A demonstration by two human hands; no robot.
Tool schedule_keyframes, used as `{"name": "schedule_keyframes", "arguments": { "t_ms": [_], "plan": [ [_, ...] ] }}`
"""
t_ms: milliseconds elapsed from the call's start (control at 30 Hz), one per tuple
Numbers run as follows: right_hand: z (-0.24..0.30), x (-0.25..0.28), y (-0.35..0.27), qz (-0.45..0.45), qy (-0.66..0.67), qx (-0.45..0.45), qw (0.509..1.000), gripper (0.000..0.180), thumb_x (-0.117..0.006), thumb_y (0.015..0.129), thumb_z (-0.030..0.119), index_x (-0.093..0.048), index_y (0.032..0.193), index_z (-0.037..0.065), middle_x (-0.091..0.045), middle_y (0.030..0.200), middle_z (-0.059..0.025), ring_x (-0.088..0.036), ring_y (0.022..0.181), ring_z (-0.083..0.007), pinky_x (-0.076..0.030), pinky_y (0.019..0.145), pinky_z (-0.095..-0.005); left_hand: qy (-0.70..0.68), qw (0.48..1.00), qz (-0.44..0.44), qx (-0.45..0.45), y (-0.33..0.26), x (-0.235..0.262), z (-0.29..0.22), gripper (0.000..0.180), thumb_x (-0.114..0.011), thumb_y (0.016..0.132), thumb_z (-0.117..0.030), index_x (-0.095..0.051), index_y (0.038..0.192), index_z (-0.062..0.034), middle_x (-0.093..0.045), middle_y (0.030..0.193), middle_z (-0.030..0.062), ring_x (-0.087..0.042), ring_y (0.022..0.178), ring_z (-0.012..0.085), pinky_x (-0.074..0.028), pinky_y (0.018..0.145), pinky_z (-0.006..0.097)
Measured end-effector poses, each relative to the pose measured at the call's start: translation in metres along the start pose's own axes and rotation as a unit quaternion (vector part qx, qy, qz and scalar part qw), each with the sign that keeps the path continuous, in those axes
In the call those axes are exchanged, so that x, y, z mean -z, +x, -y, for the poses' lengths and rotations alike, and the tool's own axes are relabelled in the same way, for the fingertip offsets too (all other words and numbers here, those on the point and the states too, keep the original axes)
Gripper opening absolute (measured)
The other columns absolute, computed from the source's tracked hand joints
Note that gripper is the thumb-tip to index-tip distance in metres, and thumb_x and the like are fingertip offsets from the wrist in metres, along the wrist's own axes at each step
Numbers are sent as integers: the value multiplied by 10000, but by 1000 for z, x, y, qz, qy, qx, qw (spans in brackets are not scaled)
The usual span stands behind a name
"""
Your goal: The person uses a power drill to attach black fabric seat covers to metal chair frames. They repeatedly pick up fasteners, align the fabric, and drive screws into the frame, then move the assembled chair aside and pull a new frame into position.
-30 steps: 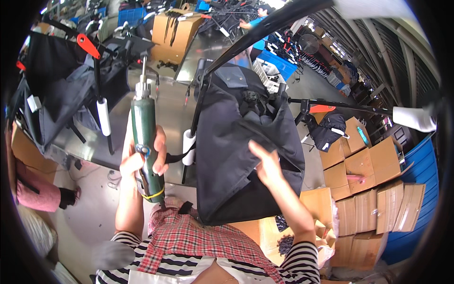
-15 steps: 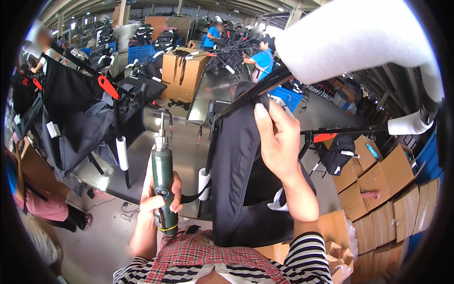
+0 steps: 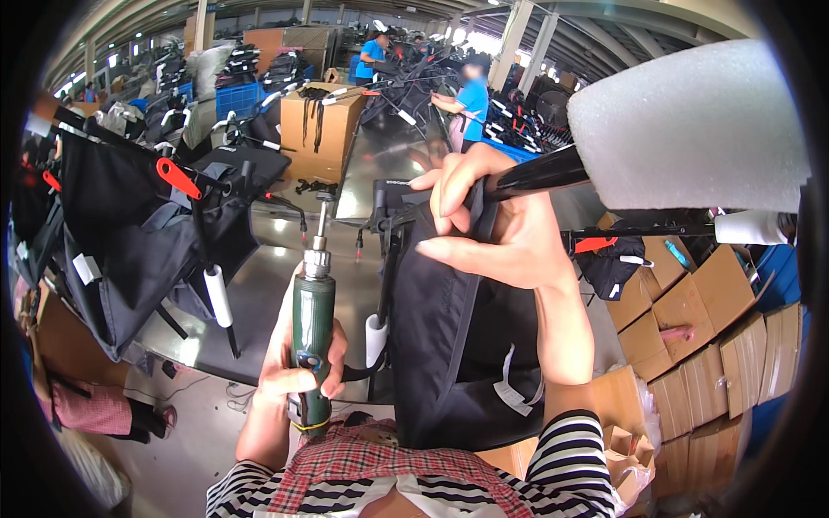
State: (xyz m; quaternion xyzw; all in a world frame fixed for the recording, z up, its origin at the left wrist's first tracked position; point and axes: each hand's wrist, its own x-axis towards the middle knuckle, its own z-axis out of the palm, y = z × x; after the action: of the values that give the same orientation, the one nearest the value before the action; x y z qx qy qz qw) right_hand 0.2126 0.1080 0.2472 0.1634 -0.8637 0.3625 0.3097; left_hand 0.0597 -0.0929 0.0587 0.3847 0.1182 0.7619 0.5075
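Note:
My left hand [image 3: 298, 380] is closed around a green electric screwdriver [image 3: 313, 318], held upright with its silver chuck and bit pointing away from me. A small dark round piece sits at the bit's tip; I cannot make out its kind. My right hand [image 3: 518, 237] is curled over a black frame tube [image 3: 544, 175] at the upper edge of a black fabric piece [image 3: 432, 337], thumb stretched to the left. The fabric hangs down in front of me, with a white label [image 3: 515, 393] on it. White foam padding [image 3: 682, 129] covers the tube's right end.
Another black fabric frame [image 3: 129, 233] with a red lever [image 3: 178, 179] lies left on the metal table [image 3: 285, 237]. A cardboard box [image 3: 321, 121] stands beyond it. Flattened cartons [image 3: 699, 371] lean at the right. Two people in blue [image 3: 471, 102] work farther off.
My right hand has gone from pinching the fabric edge at the tube to curling over it. The screwdriver has moved slightly right and up. The padded tube end sits lower in view.

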Motion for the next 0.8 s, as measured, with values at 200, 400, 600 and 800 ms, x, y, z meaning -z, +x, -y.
{"name": "schedule_keyframes", "arguments": {
  "t_ms": [200,400,600,800],
  "plan": [
    [15,-2,-5,-122,-330,3,936,279,-749,843,1,-670,1108,-37,-751,980,-104,-716,850,-153,-552,812,-300,50,996,47,55,14,-28,-10,1304,-809,655,16,76,1593,-177,-579,861,179,-622,583,214,-505,530,307],
    [29,-1,-11,-150,-320,39,935,183,-749,828,-20,-728,1007,-54,-759,974,-121,-733,895,-182,-570,805,-294,123,981,114,96,13,-52,-18,1303,-840,684,35,74,1597,-133,-601,861,133,-598,671,149,-486,640,281],
    [29,13,-17,-70,-303,46,949,247,-631,837,-83,-674,1080,-89,-730,1095,-165,-730,972,-247,-573,881,-345,190,968,125,109,15,-69,-24,1274,-847,705,42,40,1603,-136,-611,949,94,-590,733,117,-500,667,273],
    [27,13,-20,-74,-321,70,942,270,-629,812,-69,-663,1079,-95,-736,1081,-153,-734,963,-237,-578,852,-330,214,967,105,92,20,-83,-17,1242,-843,713,31,8,1604,-126,-603,961,61,-583,786,104,-498,697,260]
  ]
}}
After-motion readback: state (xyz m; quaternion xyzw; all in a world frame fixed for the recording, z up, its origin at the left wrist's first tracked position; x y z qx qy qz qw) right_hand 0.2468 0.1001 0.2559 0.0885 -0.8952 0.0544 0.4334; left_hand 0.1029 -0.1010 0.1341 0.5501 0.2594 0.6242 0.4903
